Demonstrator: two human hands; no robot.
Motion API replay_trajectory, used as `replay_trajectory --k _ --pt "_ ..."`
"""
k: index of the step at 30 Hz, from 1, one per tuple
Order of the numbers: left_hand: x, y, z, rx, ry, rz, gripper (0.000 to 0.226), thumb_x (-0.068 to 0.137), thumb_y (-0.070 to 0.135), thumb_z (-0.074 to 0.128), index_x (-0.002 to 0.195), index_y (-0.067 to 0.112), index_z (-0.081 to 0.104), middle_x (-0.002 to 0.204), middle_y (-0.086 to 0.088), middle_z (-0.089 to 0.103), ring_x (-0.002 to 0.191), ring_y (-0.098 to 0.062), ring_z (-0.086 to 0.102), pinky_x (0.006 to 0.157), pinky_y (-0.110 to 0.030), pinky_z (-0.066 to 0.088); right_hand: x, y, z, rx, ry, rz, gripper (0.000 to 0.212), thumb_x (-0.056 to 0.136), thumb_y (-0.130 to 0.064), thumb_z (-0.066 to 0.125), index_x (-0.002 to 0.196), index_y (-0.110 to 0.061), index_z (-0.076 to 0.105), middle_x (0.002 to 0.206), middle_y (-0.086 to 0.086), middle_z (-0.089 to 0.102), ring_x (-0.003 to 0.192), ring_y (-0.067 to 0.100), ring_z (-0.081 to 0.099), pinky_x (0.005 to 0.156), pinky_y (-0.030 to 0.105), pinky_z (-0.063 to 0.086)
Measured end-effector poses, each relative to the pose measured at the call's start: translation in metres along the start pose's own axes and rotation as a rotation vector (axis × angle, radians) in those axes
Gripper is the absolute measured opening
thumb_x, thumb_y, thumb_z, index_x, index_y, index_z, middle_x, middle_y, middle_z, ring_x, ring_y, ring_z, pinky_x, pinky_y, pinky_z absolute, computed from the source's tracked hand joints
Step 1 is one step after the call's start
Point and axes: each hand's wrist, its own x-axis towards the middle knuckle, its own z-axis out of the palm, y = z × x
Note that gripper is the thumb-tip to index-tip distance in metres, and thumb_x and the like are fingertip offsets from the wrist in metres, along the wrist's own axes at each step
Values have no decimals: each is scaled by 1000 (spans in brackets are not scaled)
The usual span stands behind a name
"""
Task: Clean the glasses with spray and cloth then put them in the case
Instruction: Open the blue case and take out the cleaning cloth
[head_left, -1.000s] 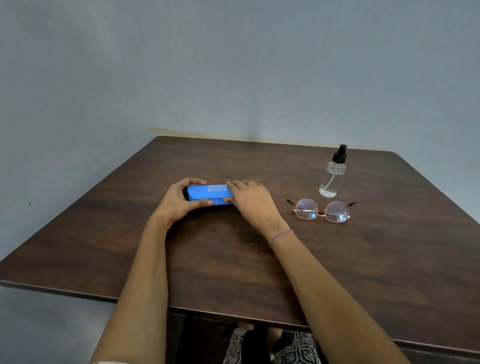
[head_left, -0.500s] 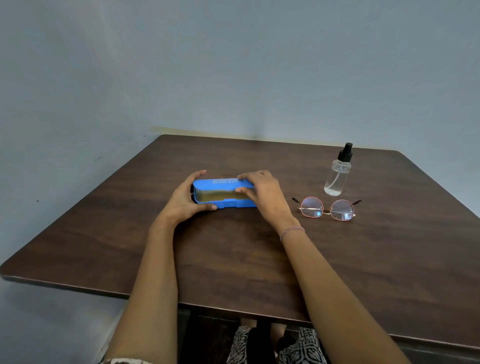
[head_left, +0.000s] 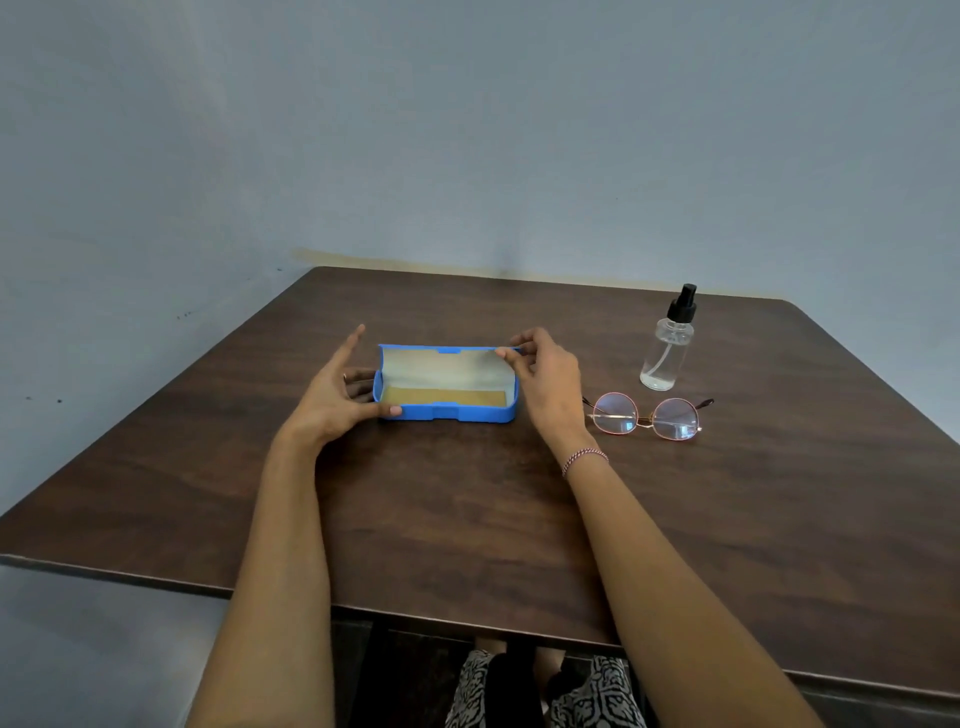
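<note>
Case (head_left: 448, 414) lid (head_left: 447, 364) now raised, hands (head_left: 332, 402) (head_left: 548, 382) holding

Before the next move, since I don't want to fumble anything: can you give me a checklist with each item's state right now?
1. Case open: ok. The blue case lies with its lid tilted back.
2. Case steadied: ok. The left hand holds its left end and the right hand pinches the lid's right corner.
3. Cloth found: cannot tell. A tan layer lies in the base; it may be cloth or lining.
4. Glasses free: ok. The glasses lie on the table, right of the case and apart from it.
5. Spray bottle upright: ok. The spray bottle stands beyond the glasses.
6. A hand free to pick: not ok. Both are on the case.
</note>
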Motion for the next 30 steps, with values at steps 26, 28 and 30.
replay_trajectory --k 26,28,30 --pt "4 6 7 282 134 -6 109 57 23 89 143 24 23 141 -5 31 105 -17 52 94 -36 47 9 -7 15 -479 -33 42 21 93 -27 57 101 -11 68 104 5 56 107 22 43 65 30 42" --pt "5 7 10 304 255 34 81 64 36 84 126 15 35 132 -7 35 99 -16 52 85 -33 47 9 -10 13 -573 -56 45 21 92 -27 59 103 -13 70 108 5 53 109 22 41 65 30 43" --pt "5 9 13 374 360 93 49 74 44 75 101 13 49 111 -4 50 88 -15 53 75 -31 47 9 -13 10 -649 -52 36 23 91 -29 59 103 -13 70 110 5 51 109 23 40 67 30 44"
